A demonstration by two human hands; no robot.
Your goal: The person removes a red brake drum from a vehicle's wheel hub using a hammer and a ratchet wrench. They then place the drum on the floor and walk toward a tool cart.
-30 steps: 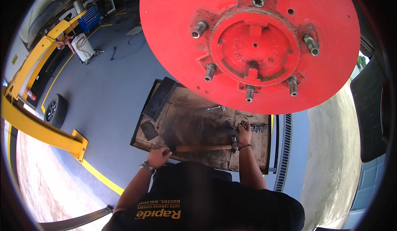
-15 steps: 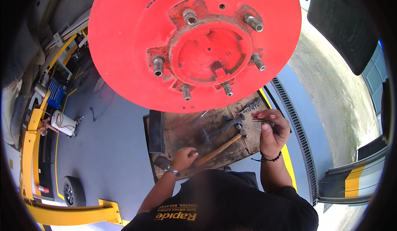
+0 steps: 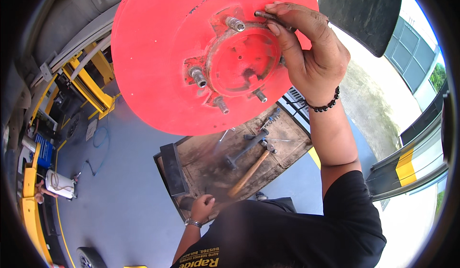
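Note:
A large red-painted brake drum or disc (image 3: 158,52) fills the upper middle, with several threaded wheel studs (image 3: 197,77) standing out around its hub. My right hand (image 3: 318,52) is raised before its upper right part, pinching a threaded bolt (image 3: 271,18) between thumb and fingers. The bolt's tip points left; its other end is hidden by my fingers. Whether it touches the red face I cannot tell. Low down, my left hand (image 3: 203,207) is closed at the near edge of the work tray (image 3: 203,160); what it holds, if anything, is hidden. A dark rounded object (image 3: 187,203) lies beside it.
On the tray lie a wooden-handled hammer (image 3: 251,172), a dark-headed tool (image 3: 247,149) and a black box (image 3: 173,169). Yellow lift parts (image 3: 96,88), a white tank (image 3: 61,183) and a wheel (image 3: 89,257) are at left. A black flap (image 3: 359,16) hangs upper right.
My right hand has risen from over the tray to the red face with the bolt. My left hand stays low by the tray's near edge. The view has shifted.

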